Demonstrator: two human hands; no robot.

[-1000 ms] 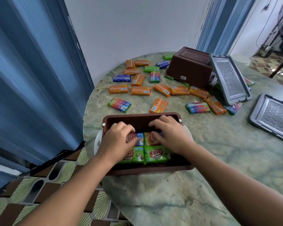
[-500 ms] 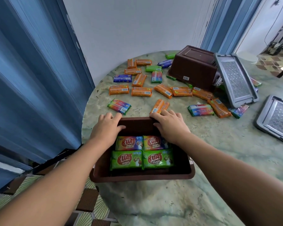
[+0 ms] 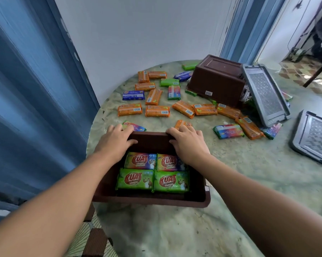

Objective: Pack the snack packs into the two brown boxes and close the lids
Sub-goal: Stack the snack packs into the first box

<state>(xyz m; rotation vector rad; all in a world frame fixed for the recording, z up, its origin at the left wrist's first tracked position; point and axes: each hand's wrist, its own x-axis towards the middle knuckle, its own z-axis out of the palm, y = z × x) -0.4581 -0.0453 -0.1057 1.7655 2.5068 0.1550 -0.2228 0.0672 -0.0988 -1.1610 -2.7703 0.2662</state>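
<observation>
An open brown box [image 3: 152, 200] sits at the near edge of the round table, overhanging it on the left. Inside lie two green snack packs [image 3: 136, 179] in front and two rainbow-coloured packs [image 3: 139, 160] behind. My left hand [image 3: 115, 141] grips the far rim at its left corner, thumb inside the box. On the same rim to the right, my right hand [image 3: 187, 143] holds on with curled fingers. A second brown box [image 3: 217, 82] lies upturned at the back right. Several loose packs, mostly orange [image 3: 157, 110], are scattered between the boxes.
A grey lid [image 3: 265, 93] leans against the upturned box. Another grey lid [image 3: 315, 138] lies flat at the right edge. The marbled green table [image 3: 175, 229] ends close to a blue curtain [image 3: 26, 108] on the left. A white wall stands behind.
Both hands left the packs inside the box and moved to its far rim. The box has slid toward me and now overhangs the table edge.
</observation>
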